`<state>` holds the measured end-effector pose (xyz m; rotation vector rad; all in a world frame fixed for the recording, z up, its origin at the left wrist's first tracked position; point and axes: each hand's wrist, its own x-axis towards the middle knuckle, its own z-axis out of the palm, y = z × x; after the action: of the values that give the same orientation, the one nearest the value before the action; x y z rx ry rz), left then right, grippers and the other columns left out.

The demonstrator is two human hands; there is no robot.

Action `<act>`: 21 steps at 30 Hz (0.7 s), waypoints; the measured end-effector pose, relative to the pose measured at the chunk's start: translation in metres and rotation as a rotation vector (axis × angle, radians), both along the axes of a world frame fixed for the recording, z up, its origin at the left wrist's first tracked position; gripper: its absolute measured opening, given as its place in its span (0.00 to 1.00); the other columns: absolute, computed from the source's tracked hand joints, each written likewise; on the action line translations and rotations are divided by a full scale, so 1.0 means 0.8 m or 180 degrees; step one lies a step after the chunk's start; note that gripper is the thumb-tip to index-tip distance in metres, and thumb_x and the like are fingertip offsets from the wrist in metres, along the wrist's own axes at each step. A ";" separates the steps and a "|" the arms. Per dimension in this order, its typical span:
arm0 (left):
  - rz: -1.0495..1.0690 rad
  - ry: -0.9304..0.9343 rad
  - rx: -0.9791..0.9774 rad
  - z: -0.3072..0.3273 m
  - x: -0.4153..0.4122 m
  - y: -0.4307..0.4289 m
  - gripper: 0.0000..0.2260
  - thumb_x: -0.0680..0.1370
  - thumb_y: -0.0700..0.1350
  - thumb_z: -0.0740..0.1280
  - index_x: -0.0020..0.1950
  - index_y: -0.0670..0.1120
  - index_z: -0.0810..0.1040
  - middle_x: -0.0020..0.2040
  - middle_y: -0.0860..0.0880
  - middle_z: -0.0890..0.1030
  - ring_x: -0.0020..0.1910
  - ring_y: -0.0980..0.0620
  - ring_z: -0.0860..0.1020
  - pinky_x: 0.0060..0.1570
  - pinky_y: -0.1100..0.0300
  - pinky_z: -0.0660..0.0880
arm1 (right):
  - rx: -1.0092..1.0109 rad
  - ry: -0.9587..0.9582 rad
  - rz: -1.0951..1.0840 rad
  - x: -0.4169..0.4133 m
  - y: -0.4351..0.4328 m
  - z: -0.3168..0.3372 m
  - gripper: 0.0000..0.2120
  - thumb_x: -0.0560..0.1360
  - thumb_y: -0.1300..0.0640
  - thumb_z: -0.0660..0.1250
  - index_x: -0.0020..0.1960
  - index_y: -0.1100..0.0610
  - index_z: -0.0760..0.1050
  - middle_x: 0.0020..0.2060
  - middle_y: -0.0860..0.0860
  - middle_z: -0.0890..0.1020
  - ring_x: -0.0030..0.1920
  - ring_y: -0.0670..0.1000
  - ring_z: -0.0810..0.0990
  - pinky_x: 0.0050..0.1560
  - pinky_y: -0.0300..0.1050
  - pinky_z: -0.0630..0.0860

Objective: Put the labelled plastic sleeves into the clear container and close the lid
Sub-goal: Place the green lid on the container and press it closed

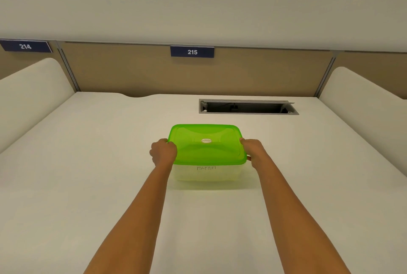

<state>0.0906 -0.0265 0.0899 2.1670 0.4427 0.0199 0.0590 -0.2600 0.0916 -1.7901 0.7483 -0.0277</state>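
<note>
A clear container [206, 173] stands in the middle of the white desk, with handwriting on its front wall. A translucent green lid [207, 143] with a small oval sticker lies flat on top of it. My left hand [163, 151] grips the lid's left edge, fingers curled over the rim. My right hand [253, 150] holds the lid's right edge in the same way. What is inside the container is blurred; I cannot make out any sleeves through its walls.
A grey cable slot [248, 106] is cut into the desk behind the container. White side dividers [33, 88] [363, 102] flank the desk. A tan back panel carries number plates 214 [25, 46] and 215 [192, 52].
</note>
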 end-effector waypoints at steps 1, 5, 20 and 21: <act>-0.0020 0.0040 -0.0045 0.002 0.010 0.001 0.18 0.77 0.38 0.56 0.64 0.40 0.76 0.64 0.39 0.75 0.63 0.38 0.73 0.61 0.49 0.72 | 0.0020 0.0049 -0.0012 0.009 -0.002 0.002 0.23 0.80 0.51 0.59 0.66 0.68 0.70 0.64 0.63 0.75 0.65 0.63 0.73 0.67 0.57 0.70; -0.0162 0.0096 -0.0233 0.006 0.042 -0.001 0.14 0.78 0.38 0.56 0.53 0.37 0.80 0.54 0.38 0.80 0.57 0.37 0.76 0.54 0.53 0.73 | 0.0111 0.0158 -0.0123 0.037 -0.007 0.007 0.27 0.79 0.49 0.60 0.69 0.67 0.66 0.66 0.63 0.73 0.66 0.63 0.73 0.67 0.57 0.70; 0.0371 0.0506 -0.1256 -0.007 0.117 -0.003 0.23 0.75 0.50 0.70 0.60 0.33 0.75 0.61 0.36 0.77 0.62 0.39 0.75 0.62 0.49 0.73 | 0.0471 0.0273 -0.0723 0.096 -0.020 -0.012 0.35 0.71 0.46 0.71 0.69 0.66 0.66 0.66 0.62 0.73 0.64 0.62 0.74 0.62 0.54 0.74; 0.0397 0.0522 -0.1281 -0.007 0.118 -0.003 0.23 0.75 0.50 0.70 0.61 0.33 0.74 0.61 0.36 0.77 0.62 0.39 0.75 0.62 0.49 0.73 | 0.0508 0.0258 -0.0758 0.097 -0.020 -0.013 0.34 0.71 0.46 0.71 0.69 0.66 0.67 0.66 0.62 0.73 0.64 0.62 0.74 0.62 0.54 0.74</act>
<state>0.1848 -0.0290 0.0845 1.7494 0.6190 -0.1656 0.1368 -0.2759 0.0810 -1.5508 0.9919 -0.0524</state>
